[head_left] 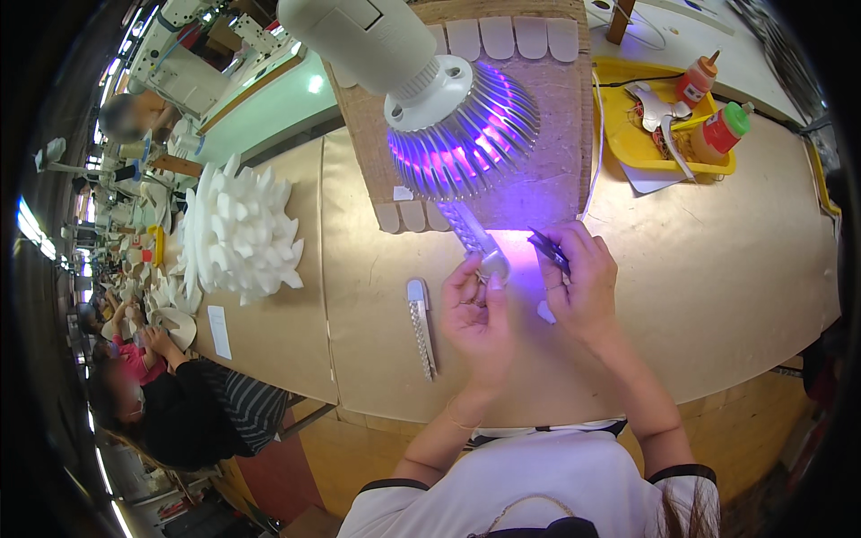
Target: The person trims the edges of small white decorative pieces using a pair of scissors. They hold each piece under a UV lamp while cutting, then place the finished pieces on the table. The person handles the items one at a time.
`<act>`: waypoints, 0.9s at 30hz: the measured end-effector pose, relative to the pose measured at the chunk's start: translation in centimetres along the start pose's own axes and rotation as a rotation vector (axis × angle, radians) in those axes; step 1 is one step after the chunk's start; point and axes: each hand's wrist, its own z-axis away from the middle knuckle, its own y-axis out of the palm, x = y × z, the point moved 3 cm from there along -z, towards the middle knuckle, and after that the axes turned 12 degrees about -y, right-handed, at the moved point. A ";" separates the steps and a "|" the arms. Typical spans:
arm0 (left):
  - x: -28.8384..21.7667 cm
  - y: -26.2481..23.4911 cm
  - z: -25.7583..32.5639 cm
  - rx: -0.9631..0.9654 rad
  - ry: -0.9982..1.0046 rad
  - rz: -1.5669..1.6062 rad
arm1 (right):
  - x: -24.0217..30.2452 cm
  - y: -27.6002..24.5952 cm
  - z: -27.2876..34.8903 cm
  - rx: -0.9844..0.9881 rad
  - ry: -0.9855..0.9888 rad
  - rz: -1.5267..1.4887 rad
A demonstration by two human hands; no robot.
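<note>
Under the lamp, my left hand (475, 309) pinches the rounded pale end of a braided strap (465, 224). The strap's far part reaches up beneath the lamp's rim, lit purple. Just to the right, my right hand (581, 278) is closed around small dark thread snips (549, 249), their tips pointing up and left toward the strap. A second braided strap (420, 327) with a rounded pale end lies on the table left of my left hand. Below my right fingers rests a small whitish scrap (545, 312).
A large lamp (466, 134) with a ribbed metal head hangs over a brown board (565, 134) lined with pale rounded pieces (496, 38). White foam-like pieces (238, 229) are stacked left. A yellow tray (623, 148) holds squeeze bottles (722, 133). Another person (197, 408) works at left.
</note>
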 end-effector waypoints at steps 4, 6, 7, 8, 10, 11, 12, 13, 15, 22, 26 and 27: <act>-0.5 0.1 0.0 0.020 0.036 -0.045 | 0.6 0.0 0.2 -0.044 0.057 -0.326; -0.4 0.3 0.6 0.018 -0.037 -0.014 | 0.6 0.1 0.5 -0.070 0.156 -0.430; -0.4 0.4 0.9 0.020 -0.059 -0.012 | 0.5 0.2 0.5 -0.072 0.201 -0.468; -0.4 0.5 1.1 0.021 -0.054 -0.018 | 0.5 0.3 0.5 -0.071 0.205 -0.509; -0.4 0.6 1.4 0.034 -0.012 -0.045 | 0.3 0.6 0.4 -0.059 0.207 -0.571; -0.3 0.7 1.5 0.032 -0.023 -0.020 | 0.2 0.7 0.4 -0.060 0.237 -0.605; -0.2 0.7 1.6 0.029 -0.035 0.005 | 0.0 0.9 0.4 -0.067 0.265 -0.635; -0.1 0.8 1.7 0.029 -0.047 0.018 | -0.1 1.0 0.5 -0.064 0.304 -0.671; 0.1 0.7 1.6 0.010 -0.057 0.081 | -0.7 0.9 1.0 -0.109 0.528 -0.798; -0.3 0.4 1.0 -0.027 0.026 0.096 | 0.6 0.2 1.0 -0.096 0.128 -0.536; 0.1 0.2 1.3 -0.033 0.022 0.117 | 0.8 0.8 0.5 -0.082 0.041 -0.520; 0.2 0.1 1.3 -0.044 0.024 0.127 | 0.7 0.8 0.4 -0.053 0.051 -0.518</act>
